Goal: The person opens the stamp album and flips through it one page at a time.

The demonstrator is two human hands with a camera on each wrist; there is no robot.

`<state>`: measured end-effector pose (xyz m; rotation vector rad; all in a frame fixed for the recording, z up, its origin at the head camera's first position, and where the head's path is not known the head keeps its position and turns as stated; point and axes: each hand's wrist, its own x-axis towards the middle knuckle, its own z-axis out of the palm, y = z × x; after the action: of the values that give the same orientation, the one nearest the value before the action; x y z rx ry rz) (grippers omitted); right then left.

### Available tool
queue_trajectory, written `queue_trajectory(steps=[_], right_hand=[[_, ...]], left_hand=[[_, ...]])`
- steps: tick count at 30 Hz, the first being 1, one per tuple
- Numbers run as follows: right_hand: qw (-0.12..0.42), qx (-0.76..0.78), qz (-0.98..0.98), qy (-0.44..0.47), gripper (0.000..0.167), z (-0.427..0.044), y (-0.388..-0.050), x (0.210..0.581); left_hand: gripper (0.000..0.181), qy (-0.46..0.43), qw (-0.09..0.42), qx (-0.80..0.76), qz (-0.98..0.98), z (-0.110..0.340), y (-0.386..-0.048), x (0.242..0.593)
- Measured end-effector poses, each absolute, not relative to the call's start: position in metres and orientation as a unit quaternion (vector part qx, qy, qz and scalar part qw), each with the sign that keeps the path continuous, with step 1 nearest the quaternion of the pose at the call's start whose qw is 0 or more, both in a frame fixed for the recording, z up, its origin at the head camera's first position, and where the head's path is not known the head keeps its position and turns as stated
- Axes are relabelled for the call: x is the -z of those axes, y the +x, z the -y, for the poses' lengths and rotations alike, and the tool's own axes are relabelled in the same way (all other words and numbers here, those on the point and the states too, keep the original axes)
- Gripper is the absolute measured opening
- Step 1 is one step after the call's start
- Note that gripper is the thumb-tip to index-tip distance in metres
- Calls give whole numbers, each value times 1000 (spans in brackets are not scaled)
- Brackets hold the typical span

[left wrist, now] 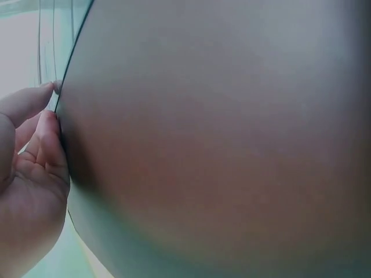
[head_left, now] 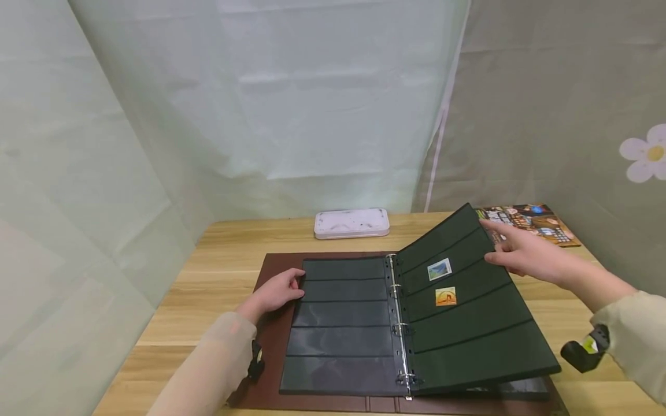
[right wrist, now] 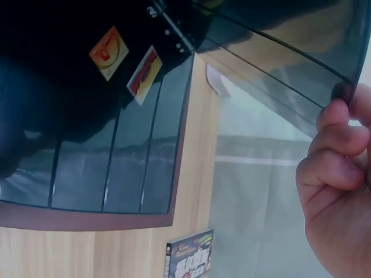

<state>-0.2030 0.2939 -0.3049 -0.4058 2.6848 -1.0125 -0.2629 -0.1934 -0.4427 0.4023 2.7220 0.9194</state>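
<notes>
An open ring binder with a brown cover [head_left: 270, 266] holds black pocket pages. My left hand [head_left: 276, 292] rests at the outer edge of the flat left page [head_left: 343, 315]; its fingers [left wrist: 49, 139] are loosely bent. My right hand [head_left: 525, 251] pinches the outer edge of a raised right page [head_left: 478, 323]; its fingertips [right wrist: 336, 113] meet that edge in the right wrist view. Two small stamps, one blue-green [head_left: 439, 269] and one orange [head_left: 446, 296], sit on the raised page. The right wrist view shows an orange stamp [right wrist: 109, 53] and a red-yellow one [right wrist: 145, 75].
A white case [head_left: 351, 223] lies behind the binder on the wooden table [head_left: 208, 271]. A colourful printed box or book [head_left: 546, 222] lies at the back right, partly behind my right hand and the raised page. Pale curtains [head_left: 333, 115] surround the table.
</notes>
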Motion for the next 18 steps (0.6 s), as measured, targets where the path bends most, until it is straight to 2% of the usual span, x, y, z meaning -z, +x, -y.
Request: queue_trajectory(steps=[18], right_hand=[[132, 403, -894, -145, 78, -270, -206, 284]], left_hand=[[54, 144, 119, -329, -926, 190, -267, 426]])
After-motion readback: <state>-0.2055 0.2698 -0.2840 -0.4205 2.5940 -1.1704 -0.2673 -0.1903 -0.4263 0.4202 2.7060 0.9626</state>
